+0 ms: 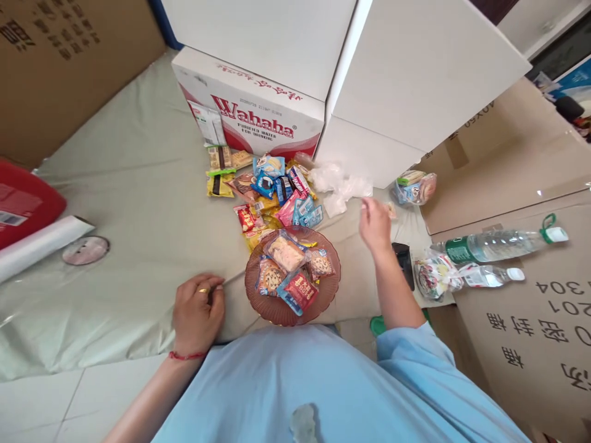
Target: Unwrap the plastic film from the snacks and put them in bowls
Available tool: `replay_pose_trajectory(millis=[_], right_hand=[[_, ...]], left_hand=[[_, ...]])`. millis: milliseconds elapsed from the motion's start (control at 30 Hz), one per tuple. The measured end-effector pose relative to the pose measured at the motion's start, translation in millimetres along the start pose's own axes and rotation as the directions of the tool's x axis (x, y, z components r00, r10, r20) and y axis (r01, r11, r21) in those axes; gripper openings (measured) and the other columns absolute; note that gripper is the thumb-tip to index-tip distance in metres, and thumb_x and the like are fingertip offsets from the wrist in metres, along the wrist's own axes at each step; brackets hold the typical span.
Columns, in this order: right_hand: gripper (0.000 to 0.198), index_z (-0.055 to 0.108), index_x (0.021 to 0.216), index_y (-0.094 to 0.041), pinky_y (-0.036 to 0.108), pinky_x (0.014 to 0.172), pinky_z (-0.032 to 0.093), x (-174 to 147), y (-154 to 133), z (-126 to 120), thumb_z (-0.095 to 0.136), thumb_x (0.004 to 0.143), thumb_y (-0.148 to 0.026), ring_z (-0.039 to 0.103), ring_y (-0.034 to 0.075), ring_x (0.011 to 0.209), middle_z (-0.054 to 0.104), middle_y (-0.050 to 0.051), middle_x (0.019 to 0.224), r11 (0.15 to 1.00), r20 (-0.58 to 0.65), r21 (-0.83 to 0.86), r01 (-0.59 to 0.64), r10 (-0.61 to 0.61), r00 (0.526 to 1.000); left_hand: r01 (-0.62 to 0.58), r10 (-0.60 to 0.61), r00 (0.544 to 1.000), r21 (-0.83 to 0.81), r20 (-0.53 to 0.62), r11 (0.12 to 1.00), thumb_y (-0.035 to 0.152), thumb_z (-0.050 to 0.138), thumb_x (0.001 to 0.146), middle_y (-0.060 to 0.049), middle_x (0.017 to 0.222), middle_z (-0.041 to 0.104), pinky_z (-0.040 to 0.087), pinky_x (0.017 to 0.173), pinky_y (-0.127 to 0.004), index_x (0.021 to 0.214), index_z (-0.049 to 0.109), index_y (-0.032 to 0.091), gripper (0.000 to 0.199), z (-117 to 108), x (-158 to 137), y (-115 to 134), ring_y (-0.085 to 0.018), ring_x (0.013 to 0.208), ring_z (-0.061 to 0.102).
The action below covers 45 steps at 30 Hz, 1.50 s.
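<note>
A ribbed, reddish glass plate (258, 306) stands close in front of me, bearing several wrapped snacks, among them a red-and-blue packet (299, 292) and a cookie pack (271, 277). Left of the plate, my left hand (198, 307) rests on the covered surface with curled fingers and nothing visible in them. My right hand (375, 226) reaches past the plate on the right. Its fingers are drawn together at the edge of a crumpled clear plastic bag (341, 184); whether they grip it is hidden. Beyond the plate lies a heap of colourful snack packets (277, 191).
A Wahaha carton (253, 111) and white panels (392, 74) stand behind the heap. To the right are a bagged bundle of snacks (415, 187), a black object (403, 264), plastic bottles (498, 246) and cardboard boxes (521, 203). At left are a red container (28, 203) and a white roll (41, 249).
</note>
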State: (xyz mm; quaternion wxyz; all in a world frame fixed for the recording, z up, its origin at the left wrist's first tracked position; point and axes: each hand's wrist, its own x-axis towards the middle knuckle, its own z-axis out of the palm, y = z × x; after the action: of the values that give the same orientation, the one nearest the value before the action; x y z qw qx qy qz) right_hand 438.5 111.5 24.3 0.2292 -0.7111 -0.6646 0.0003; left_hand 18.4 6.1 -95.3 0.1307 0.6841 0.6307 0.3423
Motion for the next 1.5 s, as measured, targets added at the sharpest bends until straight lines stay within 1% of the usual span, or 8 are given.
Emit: replay_pose_trajectory(millis=[200,500,733,967,1067,1200,1300,1500], right_hand=[[0.066,0.049,0.150,-0.003,0.045,0.120,0.035,66,132,-13,0.057,0.086,-0.015,0.047,0.031,0.143,0.050,0.027,0.155,0.939,0.342,-0.283,-0.194,0.288,0.895],[0.017,0.075,0.093,-0.014,0.033,0.082,0.053,67,147,-16,0.072,0.083,-0.027,0.068,0.023,0.079,0.077,0.010,0.085,0.916,0.496,-0.298,-0.270,0.390,0.776],[0.044,0.066,0.121,-0.014,0.042,0.093,0.054,-31,114,-17,0.058,0.089,-0.042,0.068,0.029,0.102,0.074,0.018,0.115,0.936,0.287,-0.036,-0.351,0.346,0.893],[0.056,0.059,0.134,-0.023,0.034,0.081,0.058,-71,-12,-15,0.065,0.091,-0.058,0.071,0.022,0.092,0.075,0.008,0.110,0.660,0.175,0.687,-0.303,0.255,0.951],[0.054,0.052,0.143,-0.025,0.033,0.074,0.057,-64,-66,3,0.060,0.098,-0.054,0.070,0.021,0.083,0.075,0.005,0.103,0.731,0.238,0.641,-0.233,0.099,0.966],[0.031,0.068,0.119,-0.024,0.036,0.085,0.053,-67,-110,29,0.042,0.108,-0.038,0.066,0.024,0.095,0.074,0.008,0.104,0.983,0.334,0.181,-0.031,-0.032,0.942],[0.035,0.072,0.114,-0.023,0.040,0.089,0.050,-71,-122,34,0.040,0.109,-0.035,0.060,0.027,0.100,0.070,0.012,0.109,0.997,0.301,-0.041,0.068,-0.053,0.952],[0.041,0.065,0.134,-0.018,0.047,0.100,0.049,-72,-99,33,0.054,0.103,-0.044,0.055,0.030,0.112,0.060,0.017,0.117,0.993,0.007,0.120,0.015,-0.016,1.000]], left_hand=[[-0.033,0.033,0.999,-0.015,0.038,0.999,0.032,0.050,0.095,-0.013,0.103,0.071,0.050,0.101,-0.051,0.096,0.069,0.022,0.021,1,3,1,-0.032,0.110,0.064],[0.032,-0.031,0.999,-0.040,0.028,0.999,0.033,0.051,0.093,-0.012,0.104,0.072,0.051,0.102,-0.050,0.094,0.070,0.023,0.021,-3,2,5,-0.032,0.111,0.064],[0.055,-0.059,0.998,-0.140,-0.020,0.989,0.034,0.051,0.098,-0.011,0.104,0.070,0.054,0.098,-0.047,0.099,0.068,0.022,0.021,-12,-1,20,-0.029,0.109,0.066],[-0.002,-0.005,1.000,-0.243,-0.030,0.970,0.037,0.050,0.101,-0.013,0.126,0.063,0.047,0.113,-0.049,0.118,0.060,0.022,0.025,-18,35,72,-0.026,0.126,0.059],[-0.043,0.052,0.998,-0.266,0.029,0.963,0.039,0.053,0.099,-0.014,0.140,0.057,0.041,0.119,-0.052,0.131,0.056,0.021,0.037,-7,49,90,-0.028,0.137,0.052],[0.049,0.007,0.988,-0.349,0.156,0.936,0.029,0.051,0.096,-0.014,0.147,0.055,0.042,0.120,-0.051,0.144,0.050,0.020,0.049,17,52,89,-0.028,0.139,0.051],[0.121,-0.050,0.982,-0.394,0.184,0.911,0.025,0.046,0.095,-0.013,0.142,0.058,0.043,0.120,-0.050,0.142,0.054,0.021,0.048,27,49,82,-0.026,0.136,0.055],[0.271,-0.210,0.954,-0.321,0.213,0.907,0.054,0.055,0.093,-0.017,0.134,0.060,0.061,0.086,-0.042,0.132,0.060,0.016,0.055,6,44,81,-0.028,0.111,0.068]])
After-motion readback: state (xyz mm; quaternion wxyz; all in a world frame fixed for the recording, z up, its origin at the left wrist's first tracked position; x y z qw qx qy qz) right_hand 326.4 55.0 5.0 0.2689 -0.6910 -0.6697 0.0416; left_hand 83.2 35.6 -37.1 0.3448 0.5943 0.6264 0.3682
